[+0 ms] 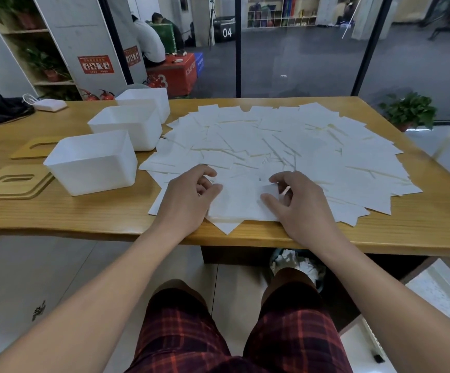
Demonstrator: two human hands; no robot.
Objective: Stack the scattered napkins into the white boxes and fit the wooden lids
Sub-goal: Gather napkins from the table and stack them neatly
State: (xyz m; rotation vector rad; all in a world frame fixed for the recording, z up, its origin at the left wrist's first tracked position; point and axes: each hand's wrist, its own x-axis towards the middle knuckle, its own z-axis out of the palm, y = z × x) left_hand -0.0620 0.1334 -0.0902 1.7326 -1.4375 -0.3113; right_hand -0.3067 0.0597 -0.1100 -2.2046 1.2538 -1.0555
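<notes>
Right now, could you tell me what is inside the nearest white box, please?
The nearest white box shows only bare white inner walls, no napkins. Its front wall hides the bottom, so anything lying flat there cannot be seen.

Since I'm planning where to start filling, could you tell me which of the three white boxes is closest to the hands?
The front box, beside the slotted wooden lid at the table's near-left edge; the other two sit farther back.

Potted plant [409,110] beside table [57,211]; charger [51,105] on it
</notes>
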